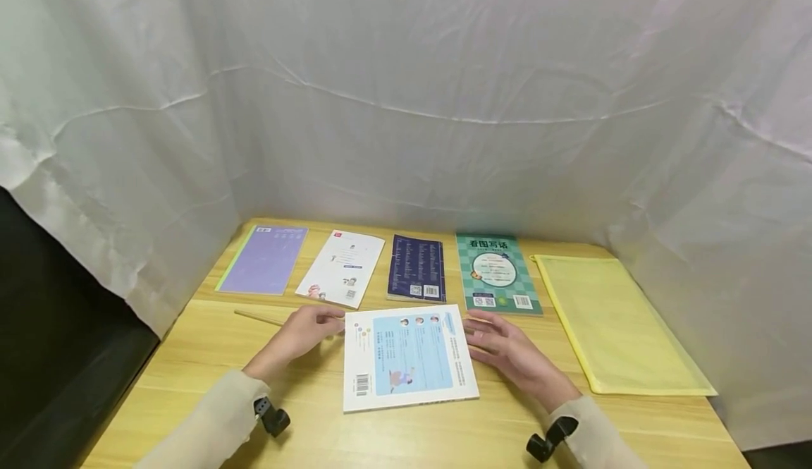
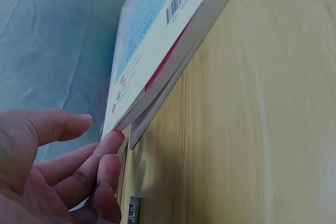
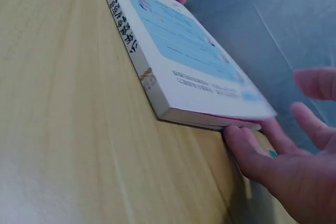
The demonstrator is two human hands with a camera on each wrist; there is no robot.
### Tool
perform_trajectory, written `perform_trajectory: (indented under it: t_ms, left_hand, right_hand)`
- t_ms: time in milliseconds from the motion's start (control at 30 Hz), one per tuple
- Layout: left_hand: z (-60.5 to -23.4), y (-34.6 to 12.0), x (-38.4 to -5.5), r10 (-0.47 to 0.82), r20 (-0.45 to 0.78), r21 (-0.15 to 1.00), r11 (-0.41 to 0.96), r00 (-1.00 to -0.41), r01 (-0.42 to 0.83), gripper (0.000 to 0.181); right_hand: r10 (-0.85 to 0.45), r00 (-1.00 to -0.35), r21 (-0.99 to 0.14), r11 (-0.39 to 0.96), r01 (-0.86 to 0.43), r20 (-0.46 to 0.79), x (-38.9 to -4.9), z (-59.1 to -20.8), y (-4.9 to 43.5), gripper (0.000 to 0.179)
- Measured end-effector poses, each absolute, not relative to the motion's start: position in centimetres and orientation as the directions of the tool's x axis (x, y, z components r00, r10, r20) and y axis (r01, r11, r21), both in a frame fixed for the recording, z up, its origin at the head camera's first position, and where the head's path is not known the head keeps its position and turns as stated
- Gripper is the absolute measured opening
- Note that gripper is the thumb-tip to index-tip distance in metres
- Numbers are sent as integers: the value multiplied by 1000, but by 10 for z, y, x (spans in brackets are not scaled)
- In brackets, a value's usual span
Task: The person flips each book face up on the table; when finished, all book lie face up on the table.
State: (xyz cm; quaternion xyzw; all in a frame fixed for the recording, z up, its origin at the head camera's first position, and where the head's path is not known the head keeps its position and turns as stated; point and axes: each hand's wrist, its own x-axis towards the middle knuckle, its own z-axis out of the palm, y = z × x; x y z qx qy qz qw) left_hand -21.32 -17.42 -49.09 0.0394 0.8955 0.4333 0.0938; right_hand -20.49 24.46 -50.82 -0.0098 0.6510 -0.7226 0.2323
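A white paperback book point(image 1: 412, 356) with a pale blue panel and a barcode lies back cover up at the middle of the table. My left hand point(image 1: 311, 329) is at its left edge. In the left wrist view the fingertips point(image 2: 113, 140) touch the book's corner, the thumb stands off it, and a gap shows between the lower pages. My right hand point(image 1: 504, 345) is at the opposite edge. Its lower fingertips touch the page edge of the book point(image 3: 199, 95), while other fingers are spread away in the right wrist view.
Along the back of the wooden table point(image 1: 304, 434) lie a purple notebook point(image 1: 263, 261), a white booklet point(image 1: 342, 268), a dark blue booklet point(image 1: 416, 268) and a green book point(image 1: 497, 271). A yellow zip pouch point(image 1: 624, 324) is at right. A thin stick point(image 1: 256, 317) lies left.
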Motion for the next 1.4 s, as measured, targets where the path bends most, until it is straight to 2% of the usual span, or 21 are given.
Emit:
perform_trajectory:
  t_ms: [267,500,700,967,1133,1267,1400]
  left_hand:
    - [-492,-170,-216,160,-153,820,572,-975,-35,36]
    - [-494,-165,-217,164,-146,832,555,-976,-31,38]
    - [-496,-163,-218,186,-146,875,483,-972,-39,34]
    - [-499,-166,-219,233,-152,909,414,-960,-44,34]
    - [-498,-169,-221,281,-137,934,356,-950,-30,47]
    - [-498,-171,-222,340,-154,963,263,-928,-64,59]
    - [-499,-172,-222,367,-168,974,206,-915,-96,61]
  right_hand:
    - [-381,-875,-914,-150,378,-300,-208,-511,245,70]
    - [-382,-880,-944,-52,325,-282,-213,-515,236,67]
    - [-345,-888,-949,32,313,-305,-213,-517,232,63]
    - [-391,-884,-963,23,267,-255,-213,-524,235,51]
    - [-367,-896,-959,-36,283,-250,-212,-529,237,53]
    - [-359,-900,-952,-83,296,-249,-212,-530,238,58]
    - [-350,-903,-945,-117,305,-248,-212,-530,237,63]
